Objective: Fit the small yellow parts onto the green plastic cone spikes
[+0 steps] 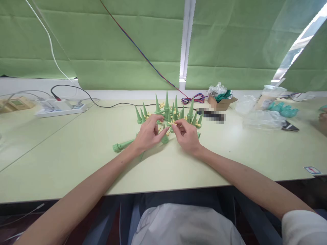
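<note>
Green cone-shaped pieces (167,102), several of them with small yellow parts at their bases, stand in a cluster on the table. My right hand (187,136) pinches a small yellow piece (173,123) between thumb and forefinger, at the near side of the cluster. Opposite it, my left hand (149,134) has thumb and forefinger apart, with the thumb tip by a short green cone (165,139). The left hand's other fingers curl inward and are partly hidden. A green ribbed-end tube (120,146) lies left of that hand, partly behind it.
A white power strip (61,110) with plugs and cables sits at back left. Back right are a small cardboard box (222,102), coiled red-blue wire (195,98), a lidded cup (268,97) and teal objects (284,109) by plastic bags. The table edge (166,191) runs in front of me.
</note>
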Tool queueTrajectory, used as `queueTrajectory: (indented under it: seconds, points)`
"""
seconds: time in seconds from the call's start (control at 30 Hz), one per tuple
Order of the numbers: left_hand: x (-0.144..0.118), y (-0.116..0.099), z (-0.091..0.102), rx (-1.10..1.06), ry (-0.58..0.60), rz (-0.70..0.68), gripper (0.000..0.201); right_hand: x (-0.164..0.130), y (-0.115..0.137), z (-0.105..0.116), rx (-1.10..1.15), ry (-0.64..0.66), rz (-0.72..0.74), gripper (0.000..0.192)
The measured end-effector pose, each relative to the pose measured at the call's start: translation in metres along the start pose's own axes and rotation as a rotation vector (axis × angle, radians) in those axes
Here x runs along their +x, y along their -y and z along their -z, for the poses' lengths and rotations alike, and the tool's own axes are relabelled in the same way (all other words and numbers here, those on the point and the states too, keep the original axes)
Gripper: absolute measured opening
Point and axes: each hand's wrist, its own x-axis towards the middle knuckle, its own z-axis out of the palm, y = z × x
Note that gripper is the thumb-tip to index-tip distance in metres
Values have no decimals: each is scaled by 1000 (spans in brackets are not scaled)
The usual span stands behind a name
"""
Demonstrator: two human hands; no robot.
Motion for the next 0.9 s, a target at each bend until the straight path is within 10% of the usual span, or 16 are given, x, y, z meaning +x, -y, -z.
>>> queueTrajectory:
  seconds: [0.53, 0.9]
  points:
    - [0, 0, -6, -22, 355, 121, 35, 0, -1, 0, -53, -5, -3, 17]
    - [5, -8, -3, -114, 258, 404, 38, -1, -4, 0, -54, 58, -34, 17]
